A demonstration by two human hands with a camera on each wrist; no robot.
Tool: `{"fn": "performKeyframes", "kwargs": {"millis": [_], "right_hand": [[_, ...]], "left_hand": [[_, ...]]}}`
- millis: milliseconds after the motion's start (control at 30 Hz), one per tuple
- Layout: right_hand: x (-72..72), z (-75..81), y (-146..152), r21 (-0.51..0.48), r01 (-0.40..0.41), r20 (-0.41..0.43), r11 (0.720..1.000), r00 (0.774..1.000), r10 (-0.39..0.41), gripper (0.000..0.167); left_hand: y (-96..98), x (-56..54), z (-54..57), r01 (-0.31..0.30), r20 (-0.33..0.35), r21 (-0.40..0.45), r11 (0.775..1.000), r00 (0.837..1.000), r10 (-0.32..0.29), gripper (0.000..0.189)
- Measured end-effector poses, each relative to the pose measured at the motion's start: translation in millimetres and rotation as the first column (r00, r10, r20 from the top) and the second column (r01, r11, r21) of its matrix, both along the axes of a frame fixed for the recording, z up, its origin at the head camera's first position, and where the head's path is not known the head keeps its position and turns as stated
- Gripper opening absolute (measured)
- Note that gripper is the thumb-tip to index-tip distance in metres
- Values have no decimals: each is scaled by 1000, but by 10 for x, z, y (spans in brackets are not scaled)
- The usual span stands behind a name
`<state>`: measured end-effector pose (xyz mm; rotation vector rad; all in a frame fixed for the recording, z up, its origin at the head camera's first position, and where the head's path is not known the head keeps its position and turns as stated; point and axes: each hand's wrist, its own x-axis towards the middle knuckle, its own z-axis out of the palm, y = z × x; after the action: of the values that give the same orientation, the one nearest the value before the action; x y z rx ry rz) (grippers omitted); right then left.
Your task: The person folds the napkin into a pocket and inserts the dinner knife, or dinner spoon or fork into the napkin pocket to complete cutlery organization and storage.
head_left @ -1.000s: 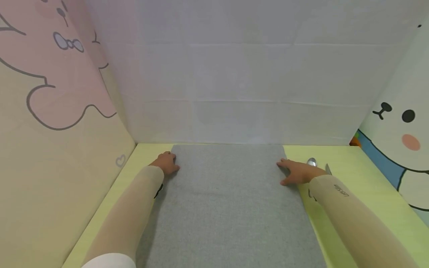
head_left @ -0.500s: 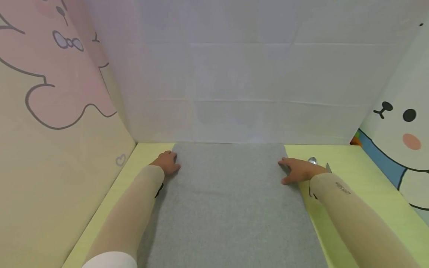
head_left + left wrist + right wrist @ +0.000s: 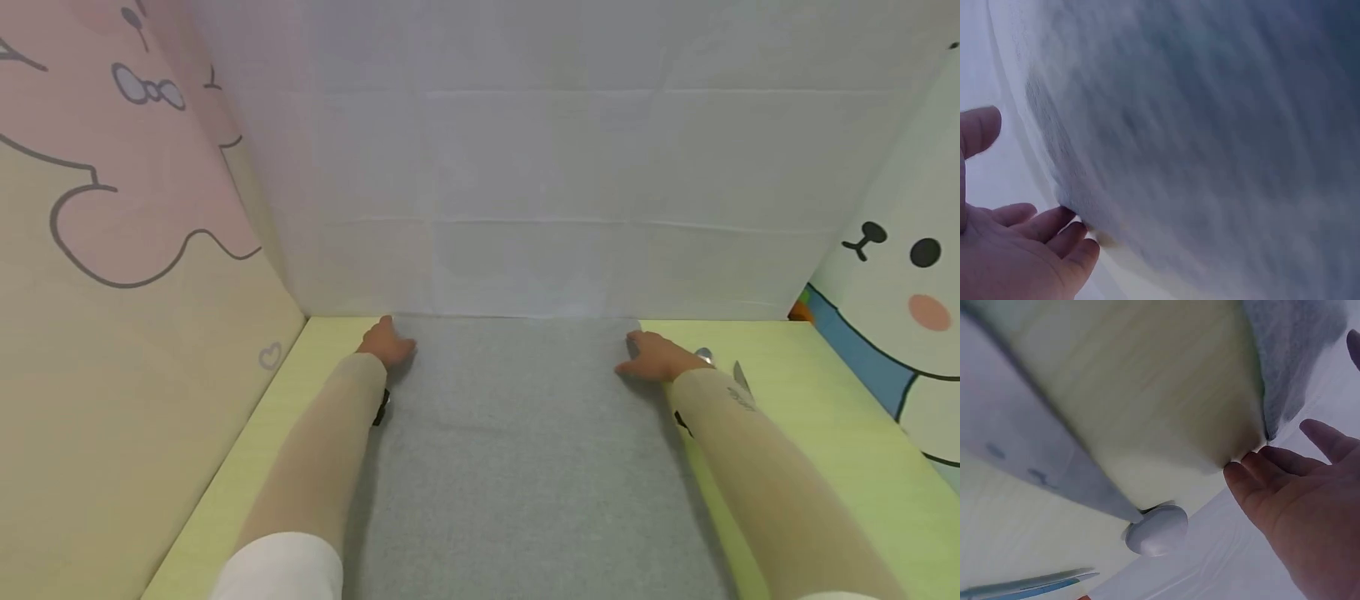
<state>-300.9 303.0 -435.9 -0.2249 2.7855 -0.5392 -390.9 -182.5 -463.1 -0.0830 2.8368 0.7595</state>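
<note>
A grey cloth lies flat, its far edge along the back wall. My left hand is at its far left corner. In the left wrist view that hand touches the cloth's edge with its fingertips, the thumb held apart. At the far right corner is my right hand, thumb over the cloth. In the right wrist view its fingertips rest on the tabletop beside the cloth's corner, thumb spread away. Neither hand pinches the cloth.
On the pale yellow table, right of the cloth, lie a spoon and a knife. A thin blue-edged item shows at the right wrist view's lower left. White back wall and patterned side panels enclose the table.
Both hands have moved forward to the cloth's far corners, the left also slightly to the right. The head view has shifted a little. The cloth has hardly moved.
</note>
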Motion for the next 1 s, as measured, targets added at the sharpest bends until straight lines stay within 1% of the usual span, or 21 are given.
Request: {"fn": "performKeyframes", "kwargs": {"millis": [133, 233, 300, 367, 400, 433, 467, 533, 600, 633, 667, 700, 733, 800, 900, 967, 1000], "right_hand": [[-32, -49, -2, 1, 41, -7, 999, 999, -41, 84], [-52, -64, -12, -37, 75, -29, 997, 997, -76, 81], [-68, -56, -29, -98, 108, -26, 989, 993, -111, 80], [-82, -33, -45, -202, 163, 7, 966, 986, -165, 79], [-89, -22, -47, -255, 196, 31, 947, 980, -195, 80], [-97, -10, -47, -313, 234, 58, 921, 972, -227, 79], [-102, 3, -47, -375, 272, 88, 886, 962, -258, 80], [-109, 29, -38, -486, 342, 153, 804, 939, -307, 81], [-112, 51, -27, -548, 398, 210, 736, 917, -339, 82], [-109, 65, -26, -568, 421, 234, 707, 907, -351, 83], [-107, 77, -27, -578, 438, 254, 689, 899, -358, 83], [-108, 86, -24, -580, 451, 272, 679, 892, -361, 83], [-112, 91, -24, -576, 463, 283, 674, 886, -367, 83], [-125, 89, -29, -561, 472, 283, 680, 881, -378, 81], [-160, 66, -41, -531, 469, 263, 705, 883, -389, 77], [-186, 54, -55, -517, 469, 248, 716, 883, -399, 75], [-197, 56, -66, -518, 478, 240, 709, 877, -416, 74]], "left_hand": [[87, -70, -30, -52, -52, -2, 999, 997, 52, 73], [103, -114, -39, -89, -94, 56, 994, 991, 94, 66], [92, -132, -34, -109, -106, 103, 989, 987, 120, 62], [72, -139, -24, -121, -107, 149, 981, 985, 138, 58], [66, -139, -15, -122, -101, 161, 979, 985, 139, 56], [62, -136, -3, -123, -99, 169, 978, 985, 141, 55], [59, -134, 8, -126, -97, 172, 977, 985, 145, 54], [57, -129, 32, -136, -87, 188, 973, 984, 154, 52], [64, -128, 60, -146, -81, 203, 968, 983, 165, 52], [68, -130, 71, -147, -79, 210, 967, 983, 167, 52], [74, -130, 84, -147, -78, 217, 965, 983, 167, 52], [79, -132, 97, -147, -78, 228, 962, 983, 168, 52], [84, -131, 111, -147, -80, 236, 960, 982, 170, 51], [96, -126, 136, -139, -87, 241, 960, 983, 164, 51], [105, -113, 164, -141, -92, 253, 957, 981, 168, 49], [109, -102, 178, -141, -93, 256, 957, 981, 169, 46], [109, -98, 182, -139, -101, 255, 957, 980, 170, 45]]}}
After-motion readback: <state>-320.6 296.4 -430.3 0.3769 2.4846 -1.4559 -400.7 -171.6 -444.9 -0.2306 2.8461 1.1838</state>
